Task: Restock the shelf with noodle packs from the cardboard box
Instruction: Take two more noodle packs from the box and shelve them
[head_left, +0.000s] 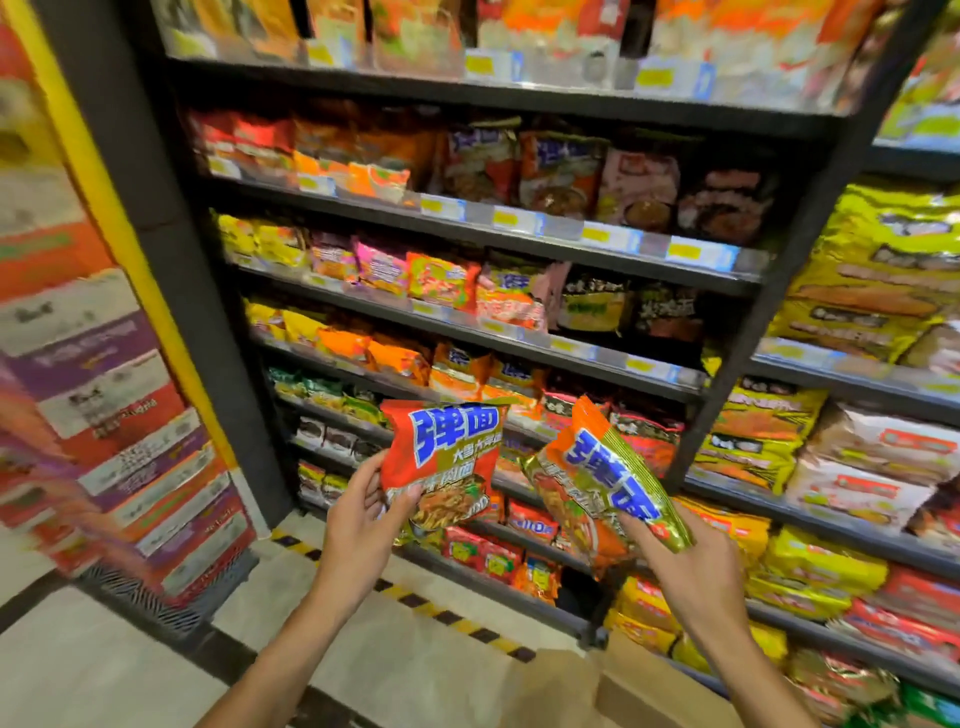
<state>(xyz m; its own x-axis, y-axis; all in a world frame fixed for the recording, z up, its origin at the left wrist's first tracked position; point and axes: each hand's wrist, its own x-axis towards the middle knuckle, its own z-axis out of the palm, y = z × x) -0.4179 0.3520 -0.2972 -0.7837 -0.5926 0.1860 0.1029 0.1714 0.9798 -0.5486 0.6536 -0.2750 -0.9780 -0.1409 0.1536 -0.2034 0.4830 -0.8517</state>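
Note:
My left hand (358, 514) grips the lower left corner of an orange noodle pack (441, 457) with blue lettering, held upright before the shelf unit (519, 358). A second matching noodle pack (597, 483) is tilted to the right, and my right hand (685, 561) pinches its lower end. Both packs hover in front of the lower shelves, level with the row of similar orange packs (467, 374). A flap of the cardboard box (623, 686) shows at the bottom, between my forearms.
Dark shelves packed with noodle packs fill the view ahead and to the right (857, 322). A stack of printed cartons (104, 415) stands at the left on a dark pallet (156, 597). Yellow-black floor tape (415, 603) runs along the shelf base.

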